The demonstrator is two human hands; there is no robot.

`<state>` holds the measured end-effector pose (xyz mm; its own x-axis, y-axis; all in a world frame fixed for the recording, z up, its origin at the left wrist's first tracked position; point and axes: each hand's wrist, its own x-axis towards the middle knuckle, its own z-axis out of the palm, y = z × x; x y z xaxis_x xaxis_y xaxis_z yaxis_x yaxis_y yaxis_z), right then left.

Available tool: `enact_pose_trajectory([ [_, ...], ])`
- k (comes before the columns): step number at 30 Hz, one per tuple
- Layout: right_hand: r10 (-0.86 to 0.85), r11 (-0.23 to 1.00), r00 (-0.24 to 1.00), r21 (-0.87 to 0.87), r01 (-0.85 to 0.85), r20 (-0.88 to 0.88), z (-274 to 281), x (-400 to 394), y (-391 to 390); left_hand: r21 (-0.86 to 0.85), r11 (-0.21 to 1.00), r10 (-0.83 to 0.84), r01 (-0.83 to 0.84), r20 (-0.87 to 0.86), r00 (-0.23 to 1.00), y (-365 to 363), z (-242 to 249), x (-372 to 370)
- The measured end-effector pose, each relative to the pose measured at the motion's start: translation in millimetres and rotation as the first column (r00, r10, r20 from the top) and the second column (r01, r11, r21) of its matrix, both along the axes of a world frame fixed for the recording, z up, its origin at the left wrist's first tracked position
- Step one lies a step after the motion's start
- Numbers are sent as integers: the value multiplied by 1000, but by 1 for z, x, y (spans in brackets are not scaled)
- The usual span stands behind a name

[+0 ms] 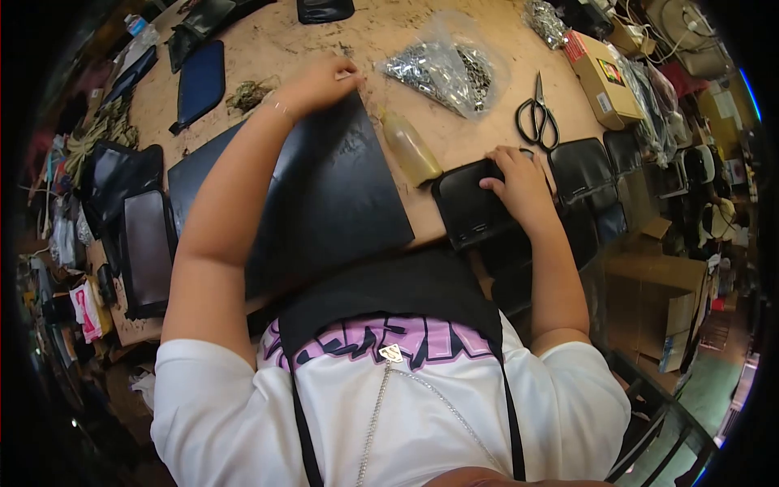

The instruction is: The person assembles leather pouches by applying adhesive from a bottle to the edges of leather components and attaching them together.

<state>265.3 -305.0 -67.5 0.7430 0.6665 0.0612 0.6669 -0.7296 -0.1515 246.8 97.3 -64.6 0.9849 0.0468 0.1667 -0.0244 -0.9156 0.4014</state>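
My left hand (329, 81) is over the far edge of a large flat black sheet (324, 178), its fingers curled together. Whatever those fingers hold, if anything, is too small to make out. On the right, my right hand (519, 183) rests on the upper right part of a black leather-like pouch (466, 203), thumb and fingers apart. This pouch lies by the table's near edge. Between the sheet and the pouch a plastic bottle (410, 148) with yellowish contents lies on its side. Black-handled scissors (537, 118) lie beyond my right hand, blades pointing away.
A clear bag of small metal pieces (454, 69) sits on the worktable (381, 36). More black pouches (580, 170) lie at right, below a cardboard box (602, 79). A dark blue pouch (200, 81) and a brown-faced one (148, 247) lie at left.
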Motion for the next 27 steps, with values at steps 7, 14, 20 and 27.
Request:
enact_pose_trajectory([
  [7,-19,999,1000,34,19,4,0,-3,1,-246,847,473,-471,-53,879,115,-70,130],
  [14,-54,998,998,29,55,-30,6,-2,6,-616,639,526,-461,-86,846,121,-59,164],
  [20,-60,998,997,8,61,-40,8,-4,10,11,927,335,-374,417,845,87,-38,135],
  [27,-55,997,998,-49,53,-38,4,-4,8,-56,935,351,-351,296,888,38,-39,80],
])
